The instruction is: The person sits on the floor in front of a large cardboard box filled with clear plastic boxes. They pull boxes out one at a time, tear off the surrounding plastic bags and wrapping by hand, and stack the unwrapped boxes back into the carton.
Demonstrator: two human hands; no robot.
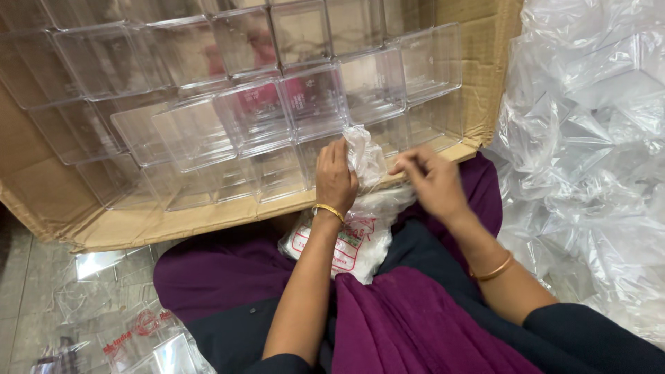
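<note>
My left hand (335, 180) grips a crumpled clear plastic bag (365, 156), holding it up just in front of the cardboard box's edge. My right hand (431, 181) is beside it, fingers pinched together near the bag's right side; it is blurred and I cannot tell whether it touches the bag. Under both hands, on my lap, lies a pack of clear bags with red printing (346, 246). Each wrist wears a gold bangle.
A large cardboard box (173, 221) ahead holds several stacked clear plastic containers (305, 104). A heap of clear plastic wrapping and containers (589, 152) rises on the right. More printed clear bags (138, 332) lie on the floor at lower left.
</note>
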